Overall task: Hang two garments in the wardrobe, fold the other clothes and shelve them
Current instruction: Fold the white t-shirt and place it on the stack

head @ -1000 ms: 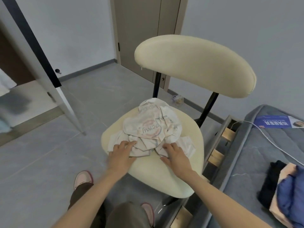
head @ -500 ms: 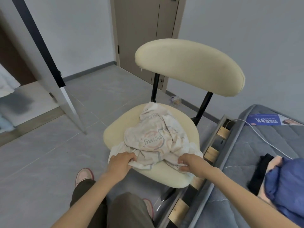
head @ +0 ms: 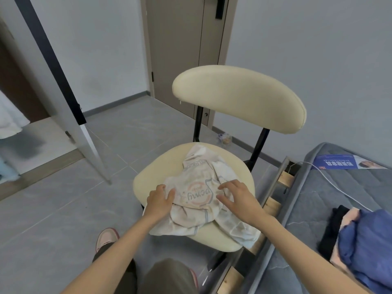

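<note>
While the left hand (head: pixel 159 200) grips the garment (head: pixel 197 195), lettering unreadable, the right hand (head: pixel 238 201) rests spread on it.

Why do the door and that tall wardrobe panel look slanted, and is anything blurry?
Head view: the wide-angle lens bends straight lines, so the door and wardrobe panel appear tilted. Head view again: the wardrobe interior at far left is smeared, while the printed garment, left hand and right hand look sharp; light is soft, without glare.
</note>
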{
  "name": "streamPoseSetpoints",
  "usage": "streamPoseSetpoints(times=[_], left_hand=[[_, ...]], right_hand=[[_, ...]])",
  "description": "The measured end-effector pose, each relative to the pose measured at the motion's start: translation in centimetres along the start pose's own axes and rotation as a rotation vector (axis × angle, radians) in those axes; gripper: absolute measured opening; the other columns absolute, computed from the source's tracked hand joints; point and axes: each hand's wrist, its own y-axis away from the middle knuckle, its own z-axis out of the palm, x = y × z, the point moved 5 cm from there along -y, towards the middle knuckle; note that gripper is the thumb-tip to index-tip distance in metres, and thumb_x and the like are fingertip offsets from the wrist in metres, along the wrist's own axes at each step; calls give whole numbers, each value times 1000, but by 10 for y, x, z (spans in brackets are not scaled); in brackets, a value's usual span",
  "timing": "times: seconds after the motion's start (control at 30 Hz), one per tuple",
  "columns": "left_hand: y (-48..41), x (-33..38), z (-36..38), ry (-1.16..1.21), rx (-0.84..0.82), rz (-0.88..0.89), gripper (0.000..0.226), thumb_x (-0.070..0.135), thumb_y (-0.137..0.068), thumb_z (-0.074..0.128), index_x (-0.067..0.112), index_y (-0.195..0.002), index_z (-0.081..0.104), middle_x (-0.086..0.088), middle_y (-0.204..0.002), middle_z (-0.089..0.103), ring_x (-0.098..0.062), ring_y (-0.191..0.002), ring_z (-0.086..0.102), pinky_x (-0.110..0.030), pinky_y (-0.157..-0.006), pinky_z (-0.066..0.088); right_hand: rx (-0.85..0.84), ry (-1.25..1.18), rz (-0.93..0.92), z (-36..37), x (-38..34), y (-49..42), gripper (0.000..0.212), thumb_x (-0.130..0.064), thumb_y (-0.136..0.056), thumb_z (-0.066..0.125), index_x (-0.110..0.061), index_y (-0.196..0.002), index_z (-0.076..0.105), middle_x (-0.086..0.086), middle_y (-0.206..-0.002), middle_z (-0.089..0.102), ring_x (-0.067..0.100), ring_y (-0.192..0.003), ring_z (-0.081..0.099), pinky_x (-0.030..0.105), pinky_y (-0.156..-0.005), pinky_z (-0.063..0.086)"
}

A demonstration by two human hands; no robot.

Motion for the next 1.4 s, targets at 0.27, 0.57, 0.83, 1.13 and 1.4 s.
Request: streamPoseSetpoints(times=[0.27,0.57,0.83,1.13,1.4], left_hand=[[-57,-14,13,156,20,-208,62,44,-97,42,6,-145,30,-12,-146,39,-35,-136,27,-39,-110,21],[-69,-12,9,510,22,-164,16,26,-94,56,11,-90,60,-2,-88,62,-21,-84,59,-29,-71,45],[-34,38,-44,554,99,198,13,31,-94,55,23,-103,54,7,-97,63,-9,-87,59,-21,-73,46],[41,122,-151,700,221,488,9,17,-91,62,25,-94,59,13,-85,68,4,-74,61,-10,-67,46],[128,173,-257,494,235,749,11,11,-91,61,19,-98,61,11,-89,63,11,-75,57,-5,-71,41]], right_hand=[[-192,31,27,45,5,-50,41,-39,-99,44,-24,-137,44,-4,-137,47,16,-124,43,27,-100,35],[-210,4,66,58,14,-58,35,-38,-100,42,-22,-130,50,-2,-122,59,15,-113,51,28,-93,41],[-182,-199,122,24,-10,-53,29,-35,-101,40,-27,-128,48,-4,-127,58,9,-103,55,22,-84,41],[100,-332,-224,-71,-127,-34,34,-32,-97,49,-46,-127,43,-26,-128,44,-3,-109,47,13,-86,41],[124,-517,-400,-124,-240,-15,37,-23,-97,51,-30,-132,47,-14,-131,53,8,-120,47,15,-88,44]])
